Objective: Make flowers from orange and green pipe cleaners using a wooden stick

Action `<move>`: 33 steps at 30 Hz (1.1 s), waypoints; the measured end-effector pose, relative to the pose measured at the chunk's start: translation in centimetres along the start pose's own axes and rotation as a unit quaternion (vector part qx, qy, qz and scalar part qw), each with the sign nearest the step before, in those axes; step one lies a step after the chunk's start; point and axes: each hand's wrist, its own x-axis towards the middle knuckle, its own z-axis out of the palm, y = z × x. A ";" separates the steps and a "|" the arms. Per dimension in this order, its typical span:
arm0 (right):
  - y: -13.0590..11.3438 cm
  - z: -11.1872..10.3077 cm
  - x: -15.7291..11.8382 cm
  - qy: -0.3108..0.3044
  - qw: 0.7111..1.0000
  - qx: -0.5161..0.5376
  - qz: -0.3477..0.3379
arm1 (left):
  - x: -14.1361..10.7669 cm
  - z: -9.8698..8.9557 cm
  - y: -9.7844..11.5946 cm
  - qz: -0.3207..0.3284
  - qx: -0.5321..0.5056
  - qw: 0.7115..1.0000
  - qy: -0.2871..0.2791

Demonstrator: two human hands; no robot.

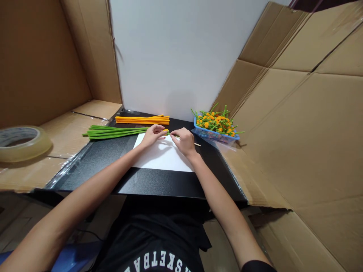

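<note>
Where the cardboard-covered surface (pixel 64 130) stretches out at my far left, a wide, translucent yellowish roll of tape (pixel 27 152) lies flat on it. Next comes the speckled black tabletop (pixel 159 183), and across its left part lies a loose bundle of long green fuzzy stems (pixel 116 132), their right ends reaching close to my left hand. Just behind them, a neater bundle of straight orange-yellow fuzzy stems (pixel 141 120) lies near the pale, plain wall (pixel 176 49). My left hand (pixel 154 135) is pinching a small orange-and-green fuzzy piece (pixel 166 131) by its orange part, thumb against fingers. That piece sits between my two hands, over the far edge of a blank white sheet of paper (pixel 161 158). My right hand (pixel 184 140) grips the green part with thumb and forefinger, its other fingers curled in. Beyond the right hand, one end of a thin, pale stick (pixel 197 144) shows; my hand hides the rest, so I cannot tell how long it is. Farther right, at the back corner, a blue plastic basket (pixel 215 135) is heaped with orange-and-green fuzzy pieces (pixel 218 120), some stems poking over its rim. Tall brown cardboard panels (pixel 306 124) close off my right side.
</note>
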 end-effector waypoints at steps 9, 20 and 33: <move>-0.7 1.1 -0.1 0.091 0.975 0.183 0.091 | -0.1 -0.1 0.5 0.018 -0.034 0.998 0.056; -1.0 1.3 -0.2 0.103 0.973 0.191 0.076 | -0.9 0.9 0.6 -0.075 -0.129 0.986 -0.069; 9.0 -10.5 6.4 0.379 0.912 -0.010 0.158 | 0.4 -5.2 1.6 0.117 0.656 0.739 0.098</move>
